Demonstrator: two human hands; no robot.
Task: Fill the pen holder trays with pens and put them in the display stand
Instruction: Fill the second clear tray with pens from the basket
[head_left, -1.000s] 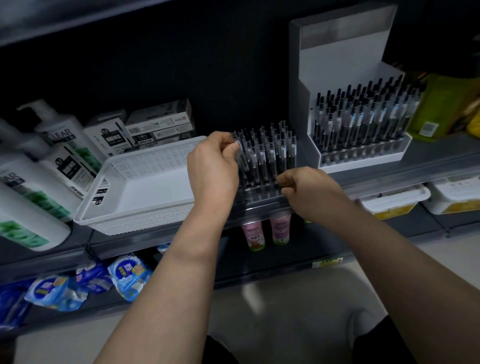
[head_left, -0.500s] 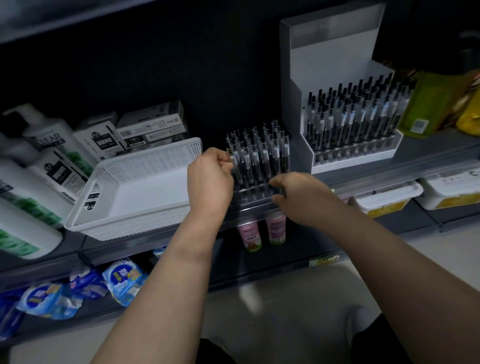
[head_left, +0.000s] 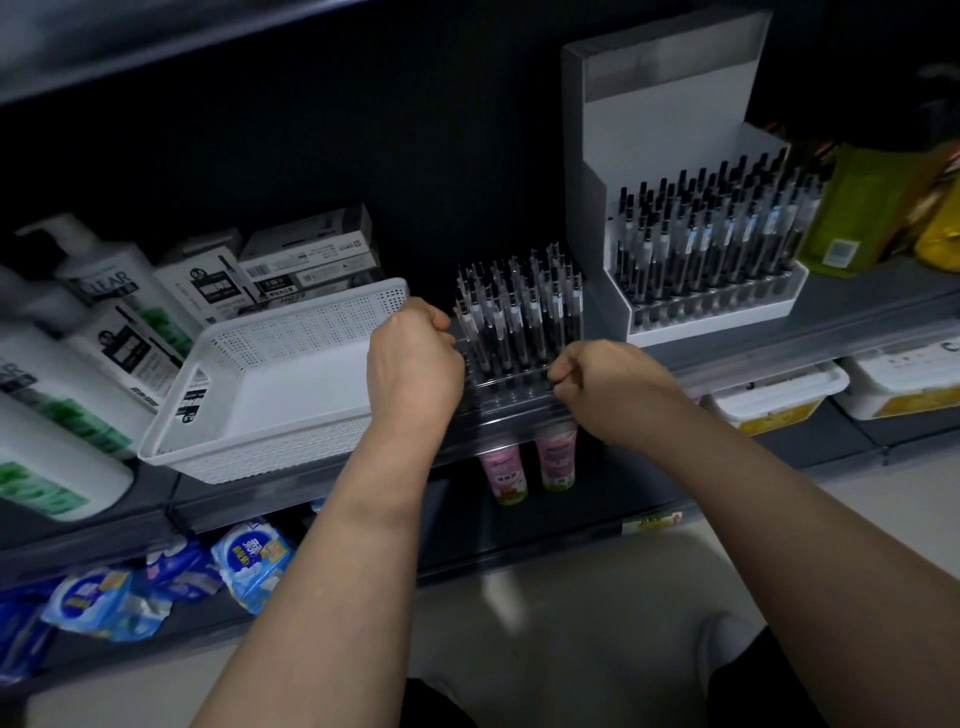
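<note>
Display stand (head_left: 670, 171) is sitting on the shelf (head_left: 883, 306), its front tier already carrying a loaded tray, while the clear pen holder tray (head_left: 511, 374) is resting just left of it, apparently staged for transfer. Left hand (head_left: 413, 364) and right hand (head_left: 602, 387) are bracketing the tray's ends, knuckles up, fingers curled shut on its edges (likely steadying the upright pens (head_left: 519, 312) for a level lift).

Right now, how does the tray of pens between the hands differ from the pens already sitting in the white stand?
The clear pen tray is see-through and stands on the shelf edge, gripped by the left hand and right hand; the white display stand is opaque, has a tall back panel, and nobody touches it. The tray's pens form a narrower block than the stand's pens. Both hold pens upright in rows.
</note>
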